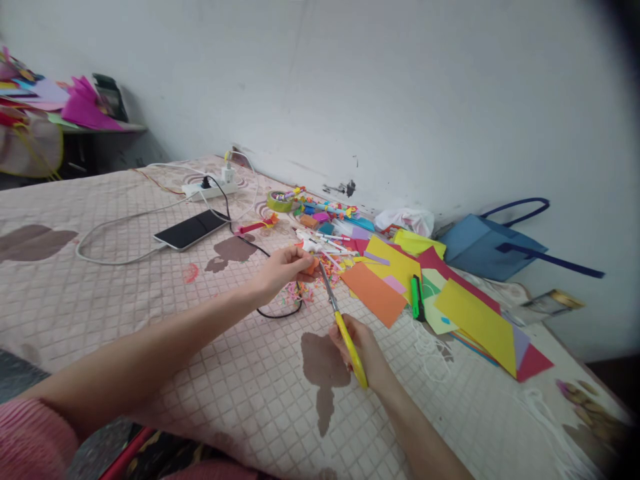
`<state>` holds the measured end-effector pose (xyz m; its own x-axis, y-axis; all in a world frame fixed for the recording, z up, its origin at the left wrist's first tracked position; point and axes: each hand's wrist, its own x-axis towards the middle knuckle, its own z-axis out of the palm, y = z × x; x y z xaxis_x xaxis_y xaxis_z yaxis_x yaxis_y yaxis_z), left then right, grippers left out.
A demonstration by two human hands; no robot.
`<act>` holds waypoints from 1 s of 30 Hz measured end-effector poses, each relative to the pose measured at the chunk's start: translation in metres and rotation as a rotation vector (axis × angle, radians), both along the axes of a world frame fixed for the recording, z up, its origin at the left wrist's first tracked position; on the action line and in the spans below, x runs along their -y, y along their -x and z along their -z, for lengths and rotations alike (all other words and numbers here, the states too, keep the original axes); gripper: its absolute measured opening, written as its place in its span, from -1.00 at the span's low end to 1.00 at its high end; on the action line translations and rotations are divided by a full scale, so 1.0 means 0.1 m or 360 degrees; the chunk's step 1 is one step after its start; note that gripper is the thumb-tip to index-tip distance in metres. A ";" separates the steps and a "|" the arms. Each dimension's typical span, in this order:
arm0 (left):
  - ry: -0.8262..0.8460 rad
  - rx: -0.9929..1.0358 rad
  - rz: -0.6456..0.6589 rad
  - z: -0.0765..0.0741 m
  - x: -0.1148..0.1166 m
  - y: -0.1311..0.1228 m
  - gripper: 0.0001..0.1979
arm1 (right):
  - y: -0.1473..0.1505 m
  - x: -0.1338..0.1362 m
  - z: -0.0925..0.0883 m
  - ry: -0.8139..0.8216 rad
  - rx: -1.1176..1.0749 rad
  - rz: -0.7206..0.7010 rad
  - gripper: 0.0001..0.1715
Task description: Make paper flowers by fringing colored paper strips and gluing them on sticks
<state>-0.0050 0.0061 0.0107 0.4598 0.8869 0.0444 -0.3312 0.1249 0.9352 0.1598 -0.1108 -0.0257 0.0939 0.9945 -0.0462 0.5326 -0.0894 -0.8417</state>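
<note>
My left hand [287, 270] pinches a small piece of orange paper [313, 267] over the middle of the table. In my right hand [364, 347] is a pair of scissors [345, 331] with yellow handles, its blades pointing up and away from me. The blade tips meet the edge of the orange paper; whether they are cutting through it is too small to tell. Below and beyond my left hand lie many tiny coloured paper clippings [300, 291]. White sticks [333, 243] are heaped just past the fingers.
Coloured paper sheets [475, 323], a green cutter knife [417, 298] and white string [430, 350] lie to the right. A blue bag [493, 247] stands by the wall. Left are a phone [193, 230] on a cable and a power strip [210, 190]. Green tape [280, 201] sits behind.
</note>
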 end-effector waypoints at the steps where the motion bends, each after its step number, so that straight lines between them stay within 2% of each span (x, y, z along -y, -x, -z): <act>1: 0.0000 0.0005 -0.0001 0.00 0.00 0.00 -0.82 | 0.00 0.00 0.00 0.0003 0.0001 -0.0002 -0.68; 7: -0.0017 0.0014 0.0060 0.02 -0.04 0.02 -0.82 | -0.02 -0.01 0.02 0.0021 -0.0015 -0.0013 -0.67; 12: -0.0107 0.0010 0.0158 0.06 -0.11 0.05 -0.80 | -0.01 0.01 -0.02 -0.0016 0.0001 -0.0070 -0.57; 18: -0.0111 -0.0018 0.0172 0.03 -0.10 0.05 -0.81 | -0.01 0.03 -0.09 -0.0022 0.0032 -0.0172 -0.53; 25: -0.0057 -0.0034 0.0171 0.03 -0.12 0.05 -0.82 | -0.05 0.02 -0.06 -0.0020 0.0035 -0.0188 -0.50; 30: -0.0068 -0.0041 0.0261 0.00 -0.14 0.08 -0.82 | -0.06 0.02 -0.09 0.0037 0.0026 -0.0185 -0.47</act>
